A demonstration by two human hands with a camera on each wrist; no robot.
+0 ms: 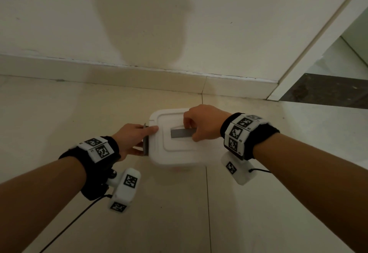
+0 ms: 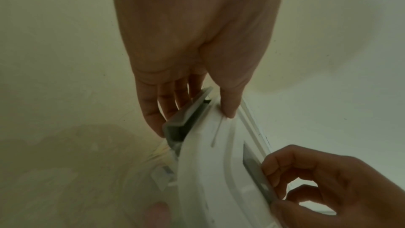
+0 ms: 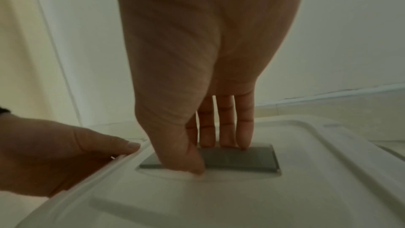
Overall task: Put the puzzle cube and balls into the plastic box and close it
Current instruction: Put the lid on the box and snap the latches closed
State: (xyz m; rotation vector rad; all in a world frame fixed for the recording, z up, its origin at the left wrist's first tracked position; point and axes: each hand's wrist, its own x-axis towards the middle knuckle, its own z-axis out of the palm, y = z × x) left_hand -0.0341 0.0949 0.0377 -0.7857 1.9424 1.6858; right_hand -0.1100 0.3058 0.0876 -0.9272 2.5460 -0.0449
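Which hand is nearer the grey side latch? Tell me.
Left. The left hand touches the grey side latch; the right hand holds the lid's grey handle, apart from the latch.

Plastic box (image 1: pixel 175 159): set on the floor (image 1: pixel 258 203), before the wall (image 1: pixel 219 23). Lid (image 1: pixel 159 143) laid on top, handle (image 1: pixel 182 133) at its centre. Latch (image 1: pixel 146 143) placed at the left side.

Light: dim, yellowish, all views.
Shadow: big soft one on wall (image 1: pixel 139 13).
Blur: wrist views soft; box (image 1: pixel 171 159) near edge smeared.
Edges: wide-angle bending.
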